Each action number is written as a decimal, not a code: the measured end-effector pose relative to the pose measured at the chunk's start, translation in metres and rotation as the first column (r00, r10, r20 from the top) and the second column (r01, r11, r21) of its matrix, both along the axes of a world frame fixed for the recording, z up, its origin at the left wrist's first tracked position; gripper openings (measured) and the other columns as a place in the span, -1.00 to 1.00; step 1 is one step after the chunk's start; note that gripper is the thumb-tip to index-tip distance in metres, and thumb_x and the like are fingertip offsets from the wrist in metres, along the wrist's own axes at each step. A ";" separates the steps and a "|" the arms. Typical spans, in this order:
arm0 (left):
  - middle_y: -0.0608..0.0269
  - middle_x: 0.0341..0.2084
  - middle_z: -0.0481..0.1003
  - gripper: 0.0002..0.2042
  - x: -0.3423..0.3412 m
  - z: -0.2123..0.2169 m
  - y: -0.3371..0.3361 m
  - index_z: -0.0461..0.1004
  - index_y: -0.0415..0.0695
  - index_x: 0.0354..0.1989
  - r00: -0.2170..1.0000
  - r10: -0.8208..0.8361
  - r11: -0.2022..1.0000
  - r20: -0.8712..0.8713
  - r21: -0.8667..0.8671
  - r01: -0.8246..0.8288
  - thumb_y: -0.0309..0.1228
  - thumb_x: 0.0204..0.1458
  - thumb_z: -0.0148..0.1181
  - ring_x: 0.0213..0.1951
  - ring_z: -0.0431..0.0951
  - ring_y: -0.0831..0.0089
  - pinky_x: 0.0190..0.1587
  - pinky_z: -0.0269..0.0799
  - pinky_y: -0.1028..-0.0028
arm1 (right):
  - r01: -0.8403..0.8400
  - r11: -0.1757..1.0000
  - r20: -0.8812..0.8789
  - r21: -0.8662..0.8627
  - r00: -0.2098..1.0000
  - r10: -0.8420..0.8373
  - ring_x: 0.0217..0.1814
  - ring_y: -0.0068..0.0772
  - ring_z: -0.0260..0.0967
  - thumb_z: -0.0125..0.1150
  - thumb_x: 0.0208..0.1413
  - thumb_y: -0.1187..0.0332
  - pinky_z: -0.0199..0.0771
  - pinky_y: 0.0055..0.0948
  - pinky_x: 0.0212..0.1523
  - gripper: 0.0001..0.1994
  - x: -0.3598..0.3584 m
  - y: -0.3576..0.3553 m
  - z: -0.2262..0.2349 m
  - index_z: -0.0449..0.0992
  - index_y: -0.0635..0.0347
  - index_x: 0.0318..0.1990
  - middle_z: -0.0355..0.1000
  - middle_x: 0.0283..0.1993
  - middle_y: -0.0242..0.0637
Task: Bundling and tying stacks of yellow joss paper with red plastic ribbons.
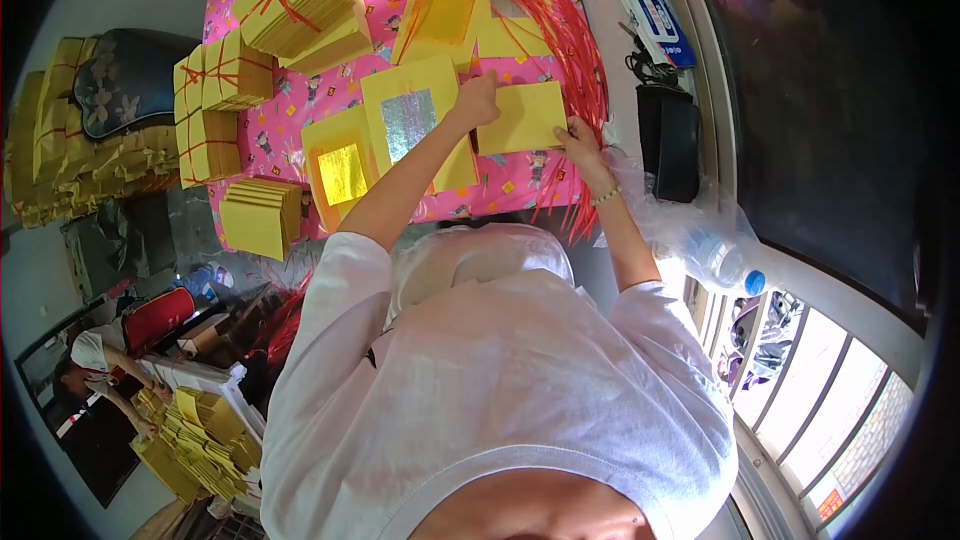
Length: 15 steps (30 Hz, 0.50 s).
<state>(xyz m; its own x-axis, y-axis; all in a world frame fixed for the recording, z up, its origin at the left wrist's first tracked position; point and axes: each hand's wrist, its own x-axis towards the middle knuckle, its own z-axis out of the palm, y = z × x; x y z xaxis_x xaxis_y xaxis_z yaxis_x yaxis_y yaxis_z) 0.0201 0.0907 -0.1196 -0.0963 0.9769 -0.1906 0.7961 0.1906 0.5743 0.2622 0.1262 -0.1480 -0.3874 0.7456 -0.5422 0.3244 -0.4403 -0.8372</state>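
A rectangular piece of yellow paper [520, 118] lies in front of me on the pink patterned cloth. My right hand [578, 143] pinches its lower right corner. At its left edge, the fingers of my left hand [478, 100] are curled closed against the paper; their tips are partly hidden. Just left of that hand is a stack of yellow paper with a silver foil square [408, 123]. Beside it lies another stack bearing a gold foil square [343, 173]. Beyond my hands is yellow paper with an orange-gold patch [440, 12].
Red strips [572, 50] trail down the cloth's right side. Bundles tied in red [285, 2] stand at the back left, a loose stack [258, 217] at the near left. On the right ledge are a black case [668, 143] and a plastic bottle [722, 258]. Another person works lower left.
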 end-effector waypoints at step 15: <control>-0.18 -0.27 0.43 -0.61 0.027 -0.004 -0.006 0.26 -0.30 -0.19 0.976 0.057 0.997 -0.210 -0.044 -0.068 -0.59 -0.29 0.18 -0.26 0.51 -0.04 -0.24 0.44 0.15 | -0.006 0.941 0.133 0.338 0.990 -0.042 -0.27 -0.34 0.45 0.21 0.02 0.38 0.45 -0.31 -0.25 -0.75 -0.005 -0.017 -0.009 0.40 0.27 -0.16 0.44 -0.22 -0.17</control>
